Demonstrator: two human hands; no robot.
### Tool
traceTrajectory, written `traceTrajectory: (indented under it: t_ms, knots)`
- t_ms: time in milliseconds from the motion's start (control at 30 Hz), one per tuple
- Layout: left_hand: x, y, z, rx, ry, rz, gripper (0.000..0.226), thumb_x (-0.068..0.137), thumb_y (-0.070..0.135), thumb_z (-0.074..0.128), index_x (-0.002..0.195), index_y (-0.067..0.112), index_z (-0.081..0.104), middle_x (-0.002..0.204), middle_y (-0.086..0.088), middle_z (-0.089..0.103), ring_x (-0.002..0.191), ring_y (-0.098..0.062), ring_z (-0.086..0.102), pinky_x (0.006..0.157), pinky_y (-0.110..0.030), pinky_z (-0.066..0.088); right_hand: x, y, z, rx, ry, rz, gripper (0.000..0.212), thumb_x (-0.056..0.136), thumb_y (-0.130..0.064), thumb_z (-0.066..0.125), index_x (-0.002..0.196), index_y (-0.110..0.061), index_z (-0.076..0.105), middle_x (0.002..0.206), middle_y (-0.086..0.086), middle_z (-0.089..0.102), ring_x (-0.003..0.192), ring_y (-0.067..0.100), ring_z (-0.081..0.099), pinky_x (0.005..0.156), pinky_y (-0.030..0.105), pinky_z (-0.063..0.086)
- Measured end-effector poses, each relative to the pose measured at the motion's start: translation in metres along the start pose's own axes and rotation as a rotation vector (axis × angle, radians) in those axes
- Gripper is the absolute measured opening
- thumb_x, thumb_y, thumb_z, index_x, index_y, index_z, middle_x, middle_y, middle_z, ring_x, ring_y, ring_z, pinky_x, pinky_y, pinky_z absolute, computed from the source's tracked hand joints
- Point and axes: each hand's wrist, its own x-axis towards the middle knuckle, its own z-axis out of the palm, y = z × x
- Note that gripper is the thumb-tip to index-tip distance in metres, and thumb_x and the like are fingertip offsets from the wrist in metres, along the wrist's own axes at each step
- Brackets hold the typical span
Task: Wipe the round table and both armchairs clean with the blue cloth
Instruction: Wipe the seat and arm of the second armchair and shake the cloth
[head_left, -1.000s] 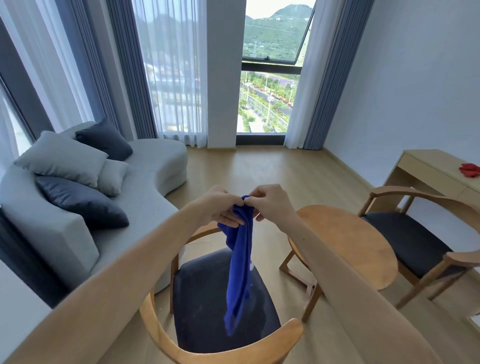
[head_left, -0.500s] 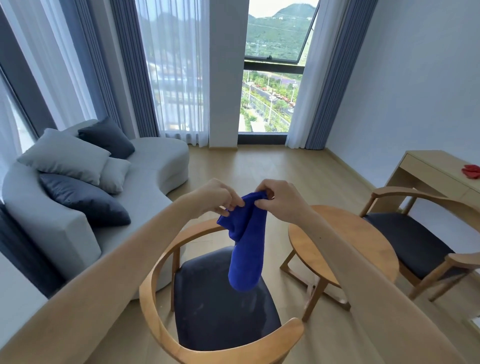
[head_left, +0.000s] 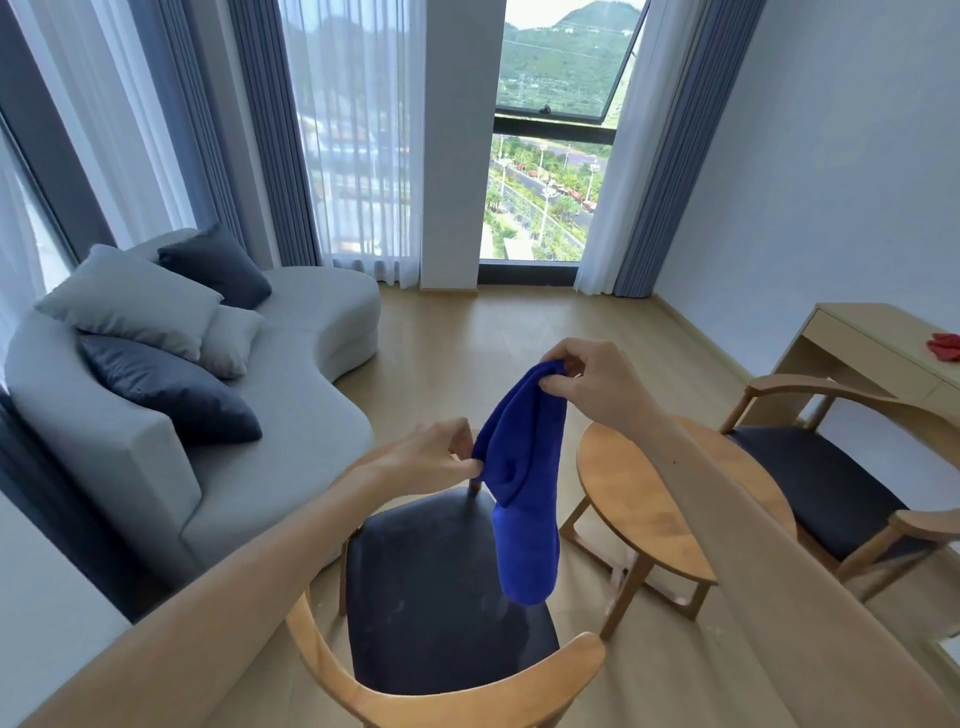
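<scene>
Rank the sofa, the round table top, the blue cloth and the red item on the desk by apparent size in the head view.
1. sofa
2. round table top
3. blue cloth, hanging nearer the camera, so its rank against the table is unsure
4. red item, cut off by the frame edge

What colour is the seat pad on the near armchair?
Dark navy, almost black, with faint pale dusty smudges on the seat pad; the head view shows it.

Premises: a living room in a high-rise home. Evidence: grey sofa (head_left: 291, 364) with cushions (head_left: 130, 301), two wooden armchairs (head_left: 447, 587) flanking a round table (head_left: 634, 483), floor-length curtains (head_left: 639, 208), wooden floor (head_left: 493, 332).
</scene>
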Motion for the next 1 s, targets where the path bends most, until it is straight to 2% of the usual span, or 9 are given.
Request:
traceTrajectory:
  t_ms: [67, 200, 267, 333, 400, 600, 767, 900, 1000]
  knots:
    - [0.003, 0.006, 0.004, -0.073, -0.045, -0.061, 0.033, 0.070, 0.050, 0.061, 0.090, 0.024, 0.055, 0.082, 0.004, 0.070, 0.072, -0.014, 0.070, 0.064, -0.038, 0.060, -0.001, 0.002, -0.002, 0.009, 0.008, 0.006, 0.015, 0.083, -0.004, 0.067, 0.093, -0.015, 0.068, 0.080, -0.007, 0.065, 0.075, 0.003, 0.059, 0.064, 0.010, 0.043]
    - [0.011, 0.014, 0.009, -0.332, -0.112, -0.247, 0.012, 0.089, 0.012, 0.060, 0.098, 0.012, 0.052, 0.073, -0.005, 0.074, 0.068, -0.021, 0.073, 0.058, -0.030, 0.059, -0.001, 0.007, -0.008, -0.003, 0.019, 0.018, 0.014, 0.082, -0.005, 0.068, 0.092, -0.015, 0.068, 0.080, -0.008, 0.066, 0.076, 0.005, 0.060, 0.066, 0.014, 0.046]
    - [0.014, 0.019, -0.009, -0.313, -0.040, -0.256, 0.012, 0.088, 0.004, 0.058, 0.097, 0.009, 0.052, 0.074, -0.010, 0.073, 0.066, -0.022, 0.072, 0.055, -0.028, 0.057, -0.003, 0.014, -0.013, -0.051, 0.022, 0.024, 0.013, 0.083, -0.005, 0.067, 0.092, -0.014, 0.069, 0.080, -0.006, 0.066, 0.076, 0.007, 0.060, 0.067, 0.016, 0.048]
    - [0.019, 0.024, -0.041, -0.202, 0.103, -0.224, 0.009, 0.089, 0.005, 0.057, 0.095, 0.011, 0.052, 0.075, -0.010, 0.071, 0.060, -0.019, 0.070, 0.051, -0.025, 0.054, -0.006, 0.023, -0.016, -0.126, 0.008, 0.033, 0.012, 0.084, -0.005, 0.065, 0.093, -0.013, 0.068, 0.081, -0.003, 0.066, 0.076, 0.009, 0.059, 0.064, 0.015, 0.045]
    - [0.023, 0.035, -0.072, -0.116, 0.163, -0.189, 0.008, 0.091, 0.008, 0.054, 0.092, 0.014, 0.051, 0.075, -0.010, 0.070, 0.056, -0.017, 0.068, 0.049, -0.025, 0.053, -0.008, 0.030, -0.015, -0.152, 0.007, 0.052, 0.011, 0.085, -0.005, 0.064, 0.091, -0.013, 0.068, 0.080, -0.003, 0.065, 0.074, 0.008, 0.058, 0.062, 0.013, 0.042]
    - [0.021, 0.052, -0.100, 0.028, 0.110, -0.090, 0.020, 0.095, 0.009, 0.041, 0.091, 0.028, 0.042, 0.082, -0.009, 0.067, 0.052, -0.012, 0.066, 0.047, -0.021, 0.051, -0.004, 0.033, -0.010, -0.140, 0.020, 0.085, 0.016, 0.084, -0.003, 0.063, 0.086, -0.019, 0.063, 0.075, -0.010, 0.062, 0.071, 0.005, 0.057, 0.059, 0.013, 0.040]
    - [0.015, 0.047, -0.107, 0.115, 0.056, -0.053, 0.024, 0.098, 0.008, 0.035, 0.086, 0.023, 0.051, 0.090, -0.007, 0.066, 0.059, -0.014, 0.069, 0.055, -0.025, 0.057, 0.005, 0.029, -0.006, -0.131, 0.050, 0.068, 0.010, 0.086, -0.005, 0.062, 0.094, -0.009, 0.067, 0.084, 0.000, 0.066, 0.079, 0.015, 0.061, 0.064, 0.017, 0.045]
    - [0.012, 0.043, -0.106, 0.101, 0.149, -0.018, 0.025, 0.096, 0.007, 0.040, 0.083, 0.021, 0.057, 0.081, -0.005, 0.070, 0.057, -0.008, 0.068, 0.049, -0.015, 0.050, 0.009, 0.026, -0.008, -0.116, 0.076, 0.064, 0.010, 0.084, -0.002, 0.062, 0.091, -0.007, 0.067, 0.084, 0.003, 0.068, 0.079, 0.017, 0.061, 0.065, 0.020, 0.047]
    - [0.009, 0.040, -0.101, 0.125, 0.228, 0.061, 0.017, 0.089, 0.006, 0.051, 0.082, 0.020, 0.060, 0.075, -0.001, 0.071, 0.061, -0.009, 0.068, 0.054, -0.015, 0.049, 0.008, 0.027, -0.008, -0.093, 0.074, 0.049, 0.010, 0.085, -0.001, 0.062, 0.091, -0.008, 0.066, 0.085, 0.004, 0.067, 0.078, 0.018, 0.062, 0.066, 0.021, 0.049]
